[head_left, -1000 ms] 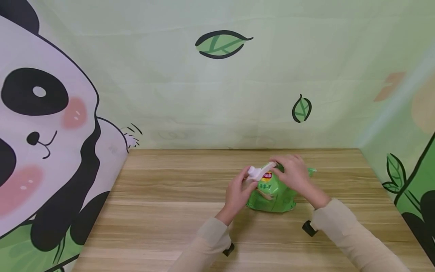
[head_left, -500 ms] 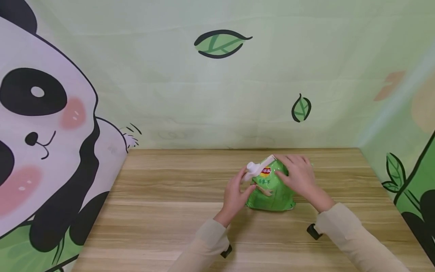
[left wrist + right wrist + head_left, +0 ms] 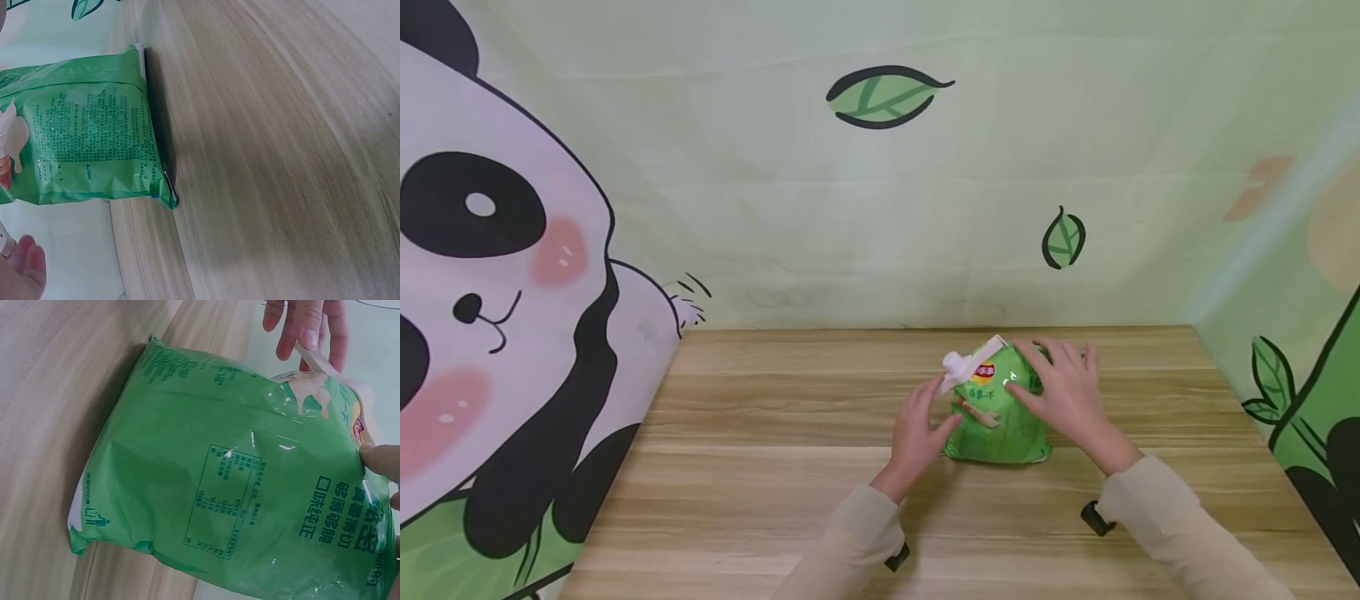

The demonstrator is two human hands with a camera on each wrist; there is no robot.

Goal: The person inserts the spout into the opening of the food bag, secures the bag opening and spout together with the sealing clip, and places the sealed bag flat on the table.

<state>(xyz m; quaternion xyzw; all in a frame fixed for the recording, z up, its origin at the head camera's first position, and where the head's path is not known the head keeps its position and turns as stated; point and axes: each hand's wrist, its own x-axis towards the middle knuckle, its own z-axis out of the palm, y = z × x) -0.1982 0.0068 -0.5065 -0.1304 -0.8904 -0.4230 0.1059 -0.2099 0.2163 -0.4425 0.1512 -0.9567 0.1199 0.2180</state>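
A green snack bag [image 3: 1000,433] stands on the wooden table, and a white sealing clip with a round cap [image 3: 970,365] runs slantwise across its top. My left hand [image 3: 917,429] is at the clip's lower left end, its index fingertip near that end and its thumb apart. Over the bag's upper right side is my right hand [image 3: 1067,392], fingers spread and extended. In the right wrist view the right thumb [image 3: 382,460] meets the bag near the clip. The left wrist view shows the bag's printed side [image 3: 94,131]; the hands are mostly cut off there.
The wood-grain table [image 3: 760,483] lies around the bag. Behind it hangs a pale green backdrop [image 3: 760,192] with printed leaves and, to the left, a large panda [image 3: 535,333]. Black wrist mounts [image 3: 897,557] show below the sleeves.
My right hand has come off the clip's upper end and shifted right, its fingers spreading. The left hand has loosened and dropped slightly. The clip has tilted upward and now lies against the bag's top.
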